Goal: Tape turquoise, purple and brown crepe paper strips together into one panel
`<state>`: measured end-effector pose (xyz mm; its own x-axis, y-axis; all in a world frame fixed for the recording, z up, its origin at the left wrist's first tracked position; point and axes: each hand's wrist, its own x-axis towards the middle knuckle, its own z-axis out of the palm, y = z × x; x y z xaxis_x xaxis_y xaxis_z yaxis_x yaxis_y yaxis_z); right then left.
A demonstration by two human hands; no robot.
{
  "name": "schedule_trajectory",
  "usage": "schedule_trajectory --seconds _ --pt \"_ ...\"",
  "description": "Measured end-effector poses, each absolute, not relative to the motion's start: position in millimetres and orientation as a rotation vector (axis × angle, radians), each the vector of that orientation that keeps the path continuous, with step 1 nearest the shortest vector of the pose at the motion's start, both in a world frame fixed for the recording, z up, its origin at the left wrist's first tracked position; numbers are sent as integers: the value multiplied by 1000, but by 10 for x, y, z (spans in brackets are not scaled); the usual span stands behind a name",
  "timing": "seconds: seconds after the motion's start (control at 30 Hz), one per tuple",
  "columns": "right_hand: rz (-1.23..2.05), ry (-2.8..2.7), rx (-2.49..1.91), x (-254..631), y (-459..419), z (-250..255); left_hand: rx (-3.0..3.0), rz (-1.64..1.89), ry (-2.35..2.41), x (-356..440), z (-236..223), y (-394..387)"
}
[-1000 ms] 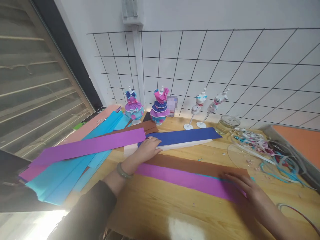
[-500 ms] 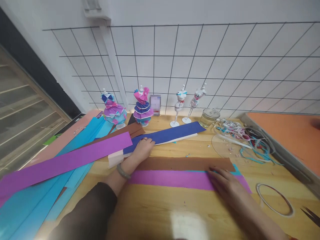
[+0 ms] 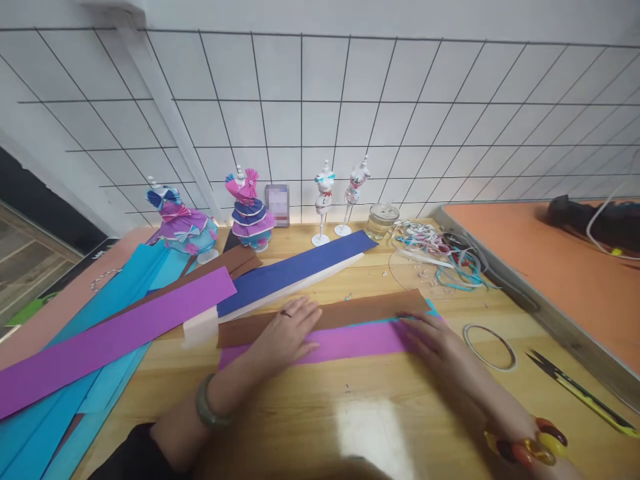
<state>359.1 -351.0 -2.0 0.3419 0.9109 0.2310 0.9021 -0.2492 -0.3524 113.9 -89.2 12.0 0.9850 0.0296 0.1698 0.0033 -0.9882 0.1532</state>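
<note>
My left hand (image 3: 290, 331) lies flat, fingers stretched, across a brown strip (image 3: 370, 308) and the purple strip (image 3: 350, 342) below it. The strips look like crepe paper or thin cloth; a thin blue edge shows between them. Over their right end rests my right hand (image 3: 430, 333), its fingers extended and nothing gripped. Just behind, a dark blue strip (image 3: 305, 270) with a white strip (image 3: 295, 288) along its front edge lies at a slant. To the left, another purple strip (image 3: 165, 310) crosses a stack of light blue strips (image 3: 110, 293).
Two dressed mini mannequins (image 3: 183, 223) (image 3: 251, 213) and two plain ones (image 3: 324, 200) (image 3: 356, 183) stand by the wall. A glass jar (image 3: 383, 219), tangled ribbons (image 3: 440, 250), a tape roll (image 3: 490, 347) and yellow-handled thread snips (image 3: 580, 390) lie rightward. An orange-surfaced tray (image 3: 505, 233) borders the right.
My left hand has moved from the dark blue strip onto the brown and purple strips. The right hand stays at their right end. The view has turned rightward.
</note>
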Motion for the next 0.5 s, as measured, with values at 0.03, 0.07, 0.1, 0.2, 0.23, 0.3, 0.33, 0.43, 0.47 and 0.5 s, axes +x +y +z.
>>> schedule_trajectory --seconds 0.03,0.07,0.1,0.2,0.23,0.3,0.33,0.43,0.47,0.5 --pt "-2 -1556 -2213 3661 -3589 -17 2971 223 -41 1131 71 -958" --pt "-42 -1512 -2244 3740 -3687 -21 2965 188 -82 1125 17 -1002" --pt "-88 -1453 -2287 3821 -3805 -32 2961 154 -108 1121 -40 -1026" --pt "-166 -1192 -2488 4004 -4219 -76 2962 82 -130 1120 -178 -1016" --pt "-174 -1101 -2549 4028 -4352 -87 2962 75 -132 1123 -202 -1002" --pt "-173 -965 -2631 4021 -4556 -94 2959 63 -130 1129 -214 -981" --pt "-158 -926 -2652 3996 -4615 -88 2954 50 -130 1132 -205 -977" --pt "-50 -834 -2695 3902 -4614 -40 2929 -7 -127 1144 -137 -985" --pt "-2 -795 -2715 3880 -4567 -21 2914 -18 -125 1150 -107 -991" --pt "40 -756 -2734 3866 -4509 -5 2897 -19 -121 1155 -74 -997"
